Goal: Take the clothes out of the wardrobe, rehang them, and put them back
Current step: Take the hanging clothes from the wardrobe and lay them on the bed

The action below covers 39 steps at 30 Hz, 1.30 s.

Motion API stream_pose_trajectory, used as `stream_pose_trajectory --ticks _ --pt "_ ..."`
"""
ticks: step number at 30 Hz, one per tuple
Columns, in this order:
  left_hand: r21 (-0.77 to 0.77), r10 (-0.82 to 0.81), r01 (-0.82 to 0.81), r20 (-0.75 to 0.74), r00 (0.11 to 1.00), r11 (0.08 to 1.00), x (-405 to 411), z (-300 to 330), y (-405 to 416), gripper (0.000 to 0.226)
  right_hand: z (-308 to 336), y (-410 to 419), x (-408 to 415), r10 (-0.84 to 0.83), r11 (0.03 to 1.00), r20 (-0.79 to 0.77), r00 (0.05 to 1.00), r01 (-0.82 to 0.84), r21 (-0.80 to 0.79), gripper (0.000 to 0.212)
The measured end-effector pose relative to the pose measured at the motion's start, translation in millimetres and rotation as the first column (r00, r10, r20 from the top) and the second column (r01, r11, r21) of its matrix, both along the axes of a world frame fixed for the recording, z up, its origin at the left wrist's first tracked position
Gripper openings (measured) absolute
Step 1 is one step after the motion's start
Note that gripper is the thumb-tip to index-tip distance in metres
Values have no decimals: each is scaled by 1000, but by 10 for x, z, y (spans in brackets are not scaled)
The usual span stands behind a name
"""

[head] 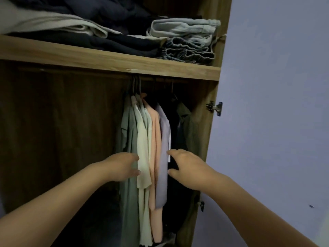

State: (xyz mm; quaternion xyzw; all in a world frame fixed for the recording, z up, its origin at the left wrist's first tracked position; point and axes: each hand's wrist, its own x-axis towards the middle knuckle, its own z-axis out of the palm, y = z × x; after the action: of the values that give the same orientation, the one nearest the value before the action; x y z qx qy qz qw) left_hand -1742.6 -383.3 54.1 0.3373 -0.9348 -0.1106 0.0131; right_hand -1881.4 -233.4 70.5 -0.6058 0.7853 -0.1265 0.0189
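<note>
Several shirts hang on hangers from a rail (160,79) in the right half of an open wooden wardrobe (208,132): a grey-green shirt (130,132), a cream shirt (142,139), a peach shirt (155,139), a lilac shirt (164,139), then dark garments (187,125). My left hand (122,166) reaches in at the left side of the bunch, fingers against the grey-green and cream shirts. My right hand (185,166) is at the right side, fingers spread by the lilac shirt's edge. Neither hand visibly grips anything.
A wooden shelf (110,58) above the rail carries folded dark and pale clothes (71,24) and folded denim (187,40). The wardrobe's left half is dark, with nothing visibly hanging in it. Hinges (215,106) sit on the right side panel. A pale wall (276,104) stands to the right.
</note>
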Motion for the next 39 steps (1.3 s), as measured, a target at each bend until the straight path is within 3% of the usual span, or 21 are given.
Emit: stream_pose_trajectory --ticks 7,14,21,29,31,34,37,39 --pt "20 210 -209 -106 972 978 -26 97 -562 53 188 -923 -193 195 977 38 980 -191 -91 62" --pt "35 320 -319 -163 933 947 67 122 -1109 53 180 -1746 -184 290 947 70 955 -275 -165 70" --pt "16 311 -316 -234 921 949 118 241 -1883 53 119 -2492 -207 206 954 126 970 -171 -245 74" --pt "24 272 -281 -331 903 960 193 352 -2633 49 80 -3114 -116 159 927 311 937 -32 -374 78" --pt "30 264 -271 -355 897 962 220 338 -2758 48 60 -3246 -69 206 893 427 880 10 -451 73" --pt "59 268 -267 -402 876 962 272 306 -2899 46 79 -3451 26 228 864 660 715 164 -477 67" --pt "92 269 -256 -444 855 962 325 273 -3018 44 96 -3604 118 275 885 859 432 235 -402 54" --pt "110 273 -251 -467 841 962 361 258 -3085 43 111 -3667 158 290 898 918 269 255 -358 61"
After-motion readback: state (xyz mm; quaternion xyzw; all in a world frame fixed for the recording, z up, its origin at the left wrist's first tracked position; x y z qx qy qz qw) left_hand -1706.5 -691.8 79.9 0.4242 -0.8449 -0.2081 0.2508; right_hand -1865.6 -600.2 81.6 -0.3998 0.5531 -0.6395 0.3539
